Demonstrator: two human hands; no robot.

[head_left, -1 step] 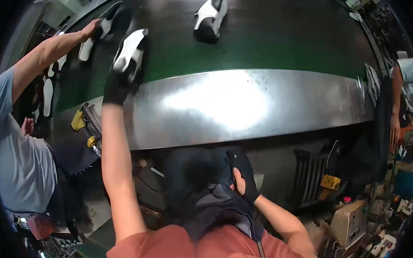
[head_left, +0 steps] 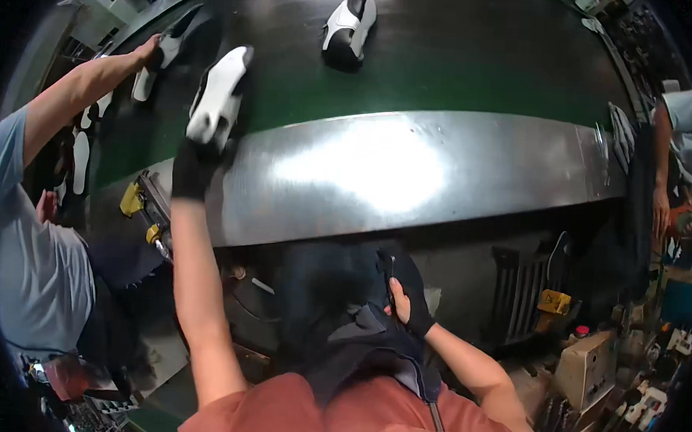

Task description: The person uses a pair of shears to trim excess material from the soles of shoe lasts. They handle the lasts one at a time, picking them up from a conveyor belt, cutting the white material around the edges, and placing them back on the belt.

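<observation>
My left hand [head_left: 196, 167], in a black glove, reaches out to the far left. It grips the near end of a white and black shoe [head_left: 222, 92] over the green belt; its fingers are partly hidden by the shoe. Low in front of my body, my right hand [head_left: 412, 302] wears a black glove with a bare thumb. Its fingers close round a slim dark tool [head_left: 392, 272], whose kind I cannot make out. Another white and black shoe [head_left: 348, 30] lies on the belt at the far middle, apart from both hands.
A shiny metal ledge [head_left: 513, 166] edges the dark green belt [head_left: 447, 80]. At left, a co-worker's hand [head_left: 146, 49] touches another shoe [head_left: 171, 46] beside white soles [head_left: 80, 161]. A yellow and black clamp-like device [head_left: 133, 199] sits near my left forearm. Another person's arm [head_left: 661, 178] shows at right.
My left hand has drawn back slightly toward me with the shoe. The far middle shoe has shifted a little in view. My right hand has barely moved.
</observation>
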